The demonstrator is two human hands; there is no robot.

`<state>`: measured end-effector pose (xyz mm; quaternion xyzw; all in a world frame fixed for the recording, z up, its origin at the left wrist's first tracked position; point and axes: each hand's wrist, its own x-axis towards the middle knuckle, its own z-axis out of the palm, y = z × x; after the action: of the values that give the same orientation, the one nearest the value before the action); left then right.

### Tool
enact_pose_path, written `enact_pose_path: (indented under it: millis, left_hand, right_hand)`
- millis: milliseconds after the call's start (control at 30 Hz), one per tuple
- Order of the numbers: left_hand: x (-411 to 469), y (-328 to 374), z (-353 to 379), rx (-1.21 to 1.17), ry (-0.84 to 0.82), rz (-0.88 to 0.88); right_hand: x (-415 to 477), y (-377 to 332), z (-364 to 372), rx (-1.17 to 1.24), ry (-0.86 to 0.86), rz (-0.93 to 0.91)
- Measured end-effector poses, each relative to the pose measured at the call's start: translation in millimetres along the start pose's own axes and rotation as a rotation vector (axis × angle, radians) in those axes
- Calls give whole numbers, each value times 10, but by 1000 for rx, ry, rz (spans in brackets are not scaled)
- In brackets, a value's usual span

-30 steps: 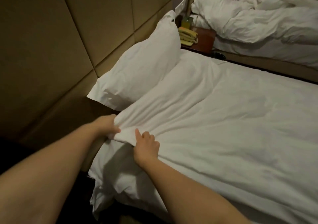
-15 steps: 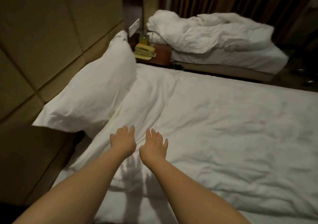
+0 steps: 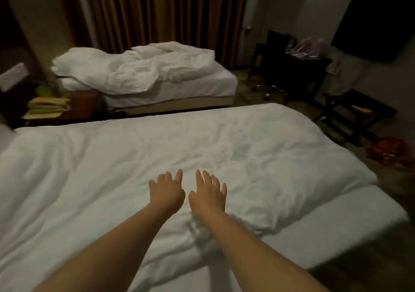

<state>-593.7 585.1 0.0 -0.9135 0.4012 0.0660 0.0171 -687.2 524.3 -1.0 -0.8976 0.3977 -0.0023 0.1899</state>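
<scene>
Blanketing the near bed [image 3: 336,235], wrinkled duvet [image 3: 224,143]

Near duvet [image 3: 202,143]: plain white, grey in the creases. Far bedding [image 3: 134,69]: white too. Curtain [image 3: 157,11]: brown and gold vertical stripes. Far left, folded cloths [image 3: 48,107]: yellow. Right, bag [image 3: 388,152]: red. Far right, screen [image 3: 377,27]: black.

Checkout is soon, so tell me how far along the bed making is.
Done: the white duvet lies spread over the near bed. In hand: left hand and right hand, fingers spread, reach over its middle, gripping nothing. To do: its bunched near edge, and the crumpled white bedding on the far bed.
</scene>
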Motion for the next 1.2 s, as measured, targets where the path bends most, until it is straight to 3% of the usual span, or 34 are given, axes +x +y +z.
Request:
enact_pose_path:
  millis: [167,367,600,733,967,1100,1200]
  left_hand:
    - [160,1800,-49,-15,-29,181]
    - [704,3382,-127,18,-17,361]
    - [1455,5350,253,14,-158,580]
    - [1924,6460,299,12,-185,668]
    - [2561,8072,800,118,-260,650]
    - [2966,8994,1308,111,-318,494]
    - [3211,9622,1716,139,-375,394]
  right_hand:
    - [-11,1643,-633,0,19,158]
    - [252,3130,-1213,22,60,301]
    - [662,5060,-1543,33,-8,546]
    - [1018,6126,-1960,71,56,636]
    - [1824,7840,-2063,145,-51,658]
    - [2482,8943,-1951,247,-171,599]
    - [2863,9760,-1807,425,-215,662]
